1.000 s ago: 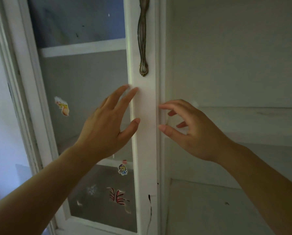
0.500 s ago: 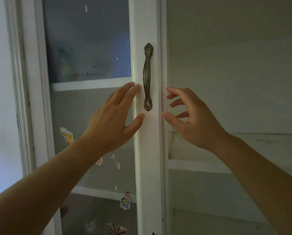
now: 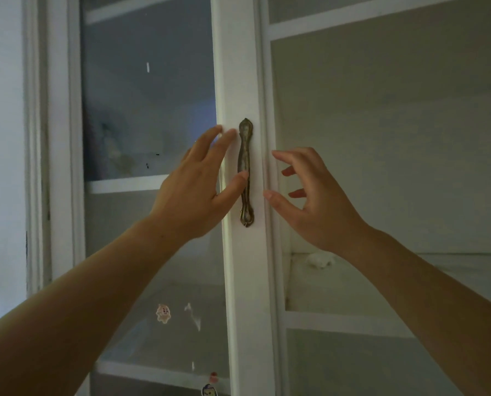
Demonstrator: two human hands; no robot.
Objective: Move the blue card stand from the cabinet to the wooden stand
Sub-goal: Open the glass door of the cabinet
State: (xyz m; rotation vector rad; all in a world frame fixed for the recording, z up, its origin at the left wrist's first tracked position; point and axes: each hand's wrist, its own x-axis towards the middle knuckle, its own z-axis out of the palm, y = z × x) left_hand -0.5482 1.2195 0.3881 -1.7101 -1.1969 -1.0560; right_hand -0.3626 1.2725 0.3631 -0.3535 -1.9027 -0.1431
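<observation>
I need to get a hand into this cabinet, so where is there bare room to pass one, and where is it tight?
Bare room: the open right bay above the white shelf, beside the door stile. A small white lump sits at the shelf's left end. Crowded: around the brass handle, with the left hand at it and the right hand at the stile's edge.

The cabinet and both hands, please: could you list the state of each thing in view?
Left hand: open, fingers spread, thumb touching the handle.
Right hand: open, fingers curled, holding nothing, at the door's edge.
Handle: upright on the door frame, not gripped.
Glass door: whether shut or ajar cannot be told.
Blue card stand: not in view.
</observation>
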